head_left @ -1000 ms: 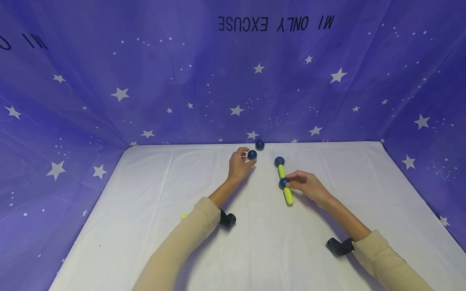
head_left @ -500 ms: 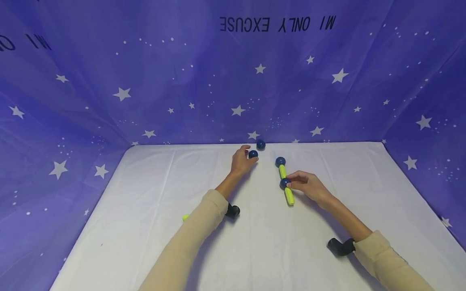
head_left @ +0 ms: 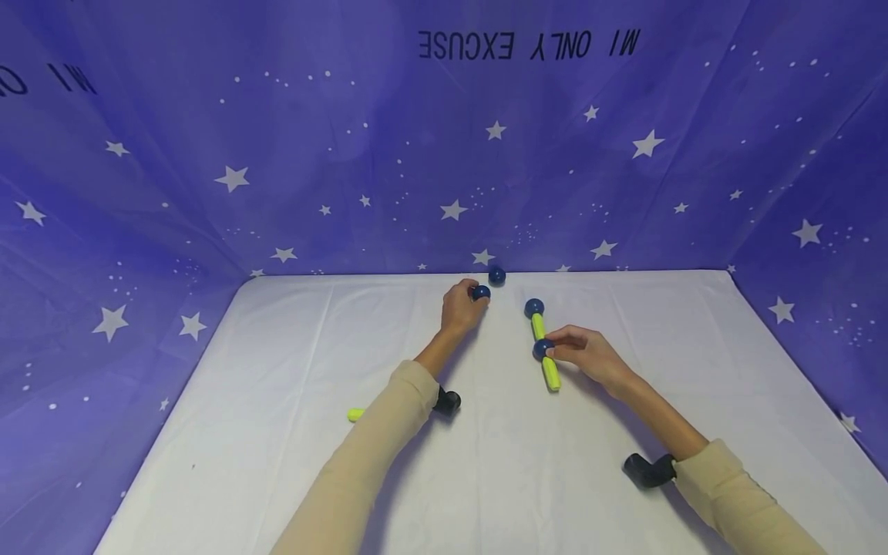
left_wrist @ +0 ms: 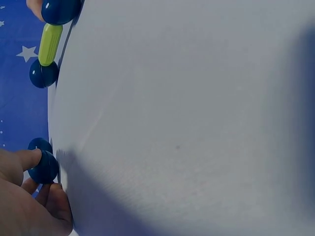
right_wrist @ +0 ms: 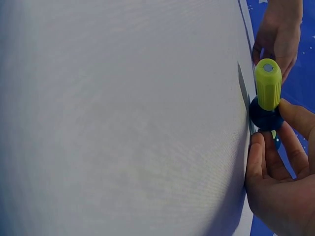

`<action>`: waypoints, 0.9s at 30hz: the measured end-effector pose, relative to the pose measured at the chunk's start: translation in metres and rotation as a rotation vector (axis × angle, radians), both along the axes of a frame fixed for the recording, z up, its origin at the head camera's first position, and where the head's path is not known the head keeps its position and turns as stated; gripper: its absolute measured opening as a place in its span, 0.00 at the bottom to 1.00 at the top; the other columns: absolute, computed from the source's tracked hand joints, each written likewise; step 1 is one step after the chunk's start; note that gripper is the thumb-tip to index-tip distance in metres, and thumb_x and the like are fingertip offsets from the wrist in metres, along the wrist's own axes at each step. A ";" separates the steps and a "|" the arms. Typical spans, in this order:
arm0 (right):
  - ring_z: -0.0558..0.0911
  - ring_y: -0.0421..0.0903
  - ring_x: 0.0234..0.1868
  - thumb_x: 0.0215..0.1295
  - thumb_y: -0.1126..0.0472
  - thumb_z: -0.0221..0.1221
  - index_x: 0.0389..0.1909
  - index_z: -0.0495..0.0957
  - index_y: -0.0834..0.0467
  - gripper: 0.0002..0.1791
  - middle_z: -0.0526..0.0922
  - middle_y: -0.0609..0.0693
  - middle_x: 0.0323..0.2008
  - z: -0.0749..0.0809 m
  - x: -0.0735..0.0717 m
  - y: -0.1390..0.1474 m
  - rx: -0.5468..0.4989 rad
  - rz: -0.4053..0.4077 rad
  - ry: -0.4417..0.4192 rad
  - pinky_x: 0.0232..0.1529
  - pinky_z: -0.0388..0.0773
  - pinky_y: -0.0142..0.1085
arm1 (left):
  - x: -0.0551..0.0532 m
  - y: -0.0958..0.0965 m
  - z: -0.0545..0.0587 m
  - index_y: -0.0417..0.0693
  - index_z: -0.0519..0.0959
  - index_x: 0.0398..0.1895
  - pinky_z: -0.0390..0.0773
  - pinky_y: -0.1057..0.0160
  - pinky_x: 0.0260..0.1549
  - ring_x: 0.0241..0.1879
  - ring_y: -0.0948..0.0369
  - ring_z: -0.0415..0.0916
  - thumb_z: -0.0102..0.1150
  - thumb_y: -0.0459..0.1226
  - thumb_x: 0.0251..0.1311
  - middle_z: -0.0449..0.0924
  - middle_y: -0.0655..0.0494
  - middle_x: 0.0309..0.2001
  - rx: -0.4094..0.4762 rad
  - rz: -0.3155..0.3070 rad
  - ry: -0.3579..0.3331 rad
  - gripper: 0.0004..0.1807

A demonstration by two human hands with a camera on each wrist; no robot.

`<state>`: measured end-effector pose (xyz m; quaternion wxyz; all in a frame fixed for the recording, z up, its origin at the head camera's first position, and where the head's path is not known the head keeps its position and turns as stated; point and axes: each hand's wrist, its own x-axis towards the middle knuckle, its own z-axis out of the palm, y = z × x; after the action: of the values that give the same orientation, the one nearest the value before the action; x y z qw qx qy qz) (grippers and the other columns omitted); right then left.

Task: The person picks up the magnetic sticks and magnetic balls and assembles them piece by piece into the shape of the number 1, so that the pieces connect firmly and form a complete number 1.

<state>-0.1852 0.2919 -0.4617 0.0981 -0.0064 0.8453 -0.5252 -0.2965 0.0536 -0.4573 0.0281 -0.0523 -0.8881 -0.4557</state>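
Observation:
My left hand point(head_left: 461, 310) pinches a glossy dark blue ball point(head_left: 482, 293) between thumb and fingers near the table's back edge. Just behind it sits another blue ball point(head_left: 496, 276), partly overlapped in the left wrist view. My right hand point(head_left: 588, 354) holds the middle ball point(head_left: 543, 350) of a chain lying on the cloth. From that ball a yellow-green stick point(head_left: 538, 327) runs back to an end ball point(head_left: 534, 308). A second yellow-green rod point(head_left: 551, 375) points toward me, its free end showing a round metal tip point(right_wrist: 267, 68) in the right wrist view.
One more yellow-green stick point(head_left: 355, 415) lies left of my left sleeve point(head_left: 375, 455), partly hidden by it. White cloth point(head_left: 513, 478) covers the table. A purple star-print curtain point(head_left: 388, 154) stands along its back and sides. Black wrist mounts point(head_left: 648, 470) stick out from both forearms.
The left thumb and fingers have closed in on the blue ball, and the left forearm has shifted slightly right and away from me. The right hand stays on the chain's middle ball.

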 end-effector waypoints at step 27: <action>0.75 0.58 0.60 0.65 0.57 0.66 0.56 0.79 0.62 0.21 0.82 0.58 0.54 -0.001 -0.001 -0.001 0.005 -0.006 -0.003 0.57 0.70 0.49 | 0.061 0.001 0.025 0.39 0.82 0.52 0.79 0.68 0.39 0.39 0.62 0.80 0.71 0.36 0.59 0.83 0.53 0.39 0.208 -0.114 -0.094 0.19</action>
<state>-0.1858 0.2910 -0.4622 0.0979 -0.0029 0.8464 -0.5234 -0.2360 0.0548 -0.4319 -0.0345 -0.0781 -0.8320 -0.5481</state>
